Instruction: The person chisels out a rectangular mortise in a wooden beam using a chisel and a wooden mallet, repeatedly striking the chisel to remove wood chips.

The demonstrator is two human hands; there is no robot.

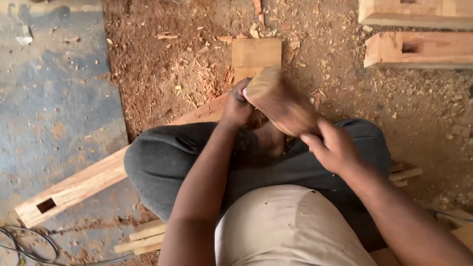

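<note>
**Sawdust Floor, Wood in Both Hands**

Reddish-brown sawdust (162, 74) covers most of the ground, soft and crumbly, with pale wood chips and curls mixed in. On the left the floor (54, 108) is hard and smooth, grey with blue patches. A thin black cable (19, 246) lies in the bottom left corner.

A person sits on a long pale beam (88, 180) that slants across the ground. It has flat sides and a small square hole cut near its low end. Their legs are in dark grey cloth and their shirt is light and a bit dusty.

The left hand (236, 106) is closed tight around something small and thin, low by the knees. You cannot tell what it is. The right hand (335, 148) is curled around the end of a chunky wooden block (281, 101). The block is brown, rounded and smooth, and it looks blurry. It sits up between the two hands, just over the left one.

Past the hands lies a flat square board (256, 56), light yellow. At the top right are two thick pale beams (423, 49), one with a square hole. Short cut sticks (145, 236) lie under the knee.
</note>
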